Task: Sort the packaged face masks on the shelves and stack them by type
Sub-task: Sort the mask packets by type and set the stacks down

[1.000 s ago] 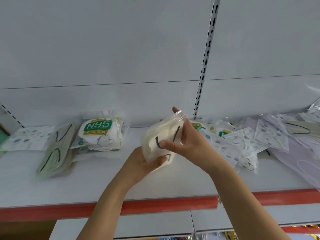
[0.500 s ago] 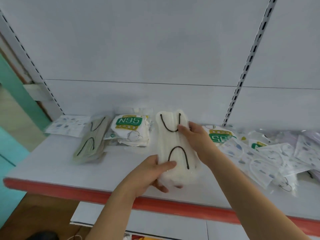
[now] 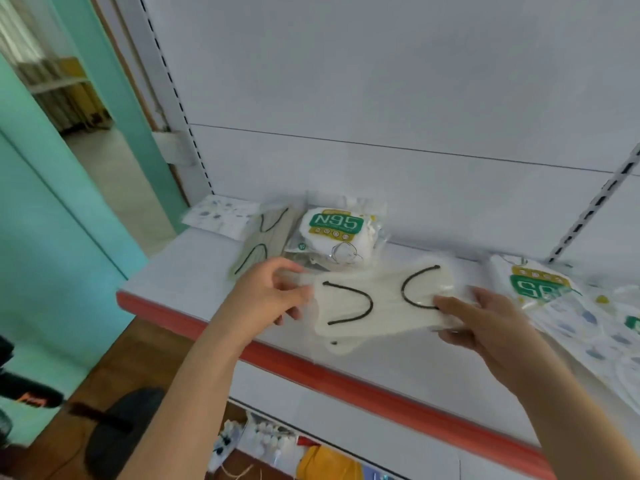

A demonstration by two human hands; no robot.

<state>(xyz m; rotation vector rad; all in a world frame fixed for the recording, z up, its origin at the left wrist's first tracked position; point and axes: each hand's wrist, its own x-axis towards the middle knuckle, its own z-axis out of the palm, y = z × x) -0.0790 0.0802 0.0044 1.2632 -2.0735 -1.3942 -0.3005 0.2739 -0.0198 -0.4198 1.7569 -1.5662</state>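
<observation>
Pinching the cream mask pack [image 3: 377, 303] at both ends, my left hand [image 3: 266, 296] and right hand [image 3: 485, 323] risked letting the slick wrapper slide out between them, I judged.

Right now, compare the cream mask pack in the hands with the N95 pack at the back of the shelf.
The cream mask pack is plain with black ear loops and no label; the N95 pack is white with a green printed label. The cream mask pack is held above the shelf between the left hand and right hand; the N95 pack lies untouched by the back wall. The cream mask pack looks flat, the N95 pack puffier. Both are in clear wrapping.
</observation>
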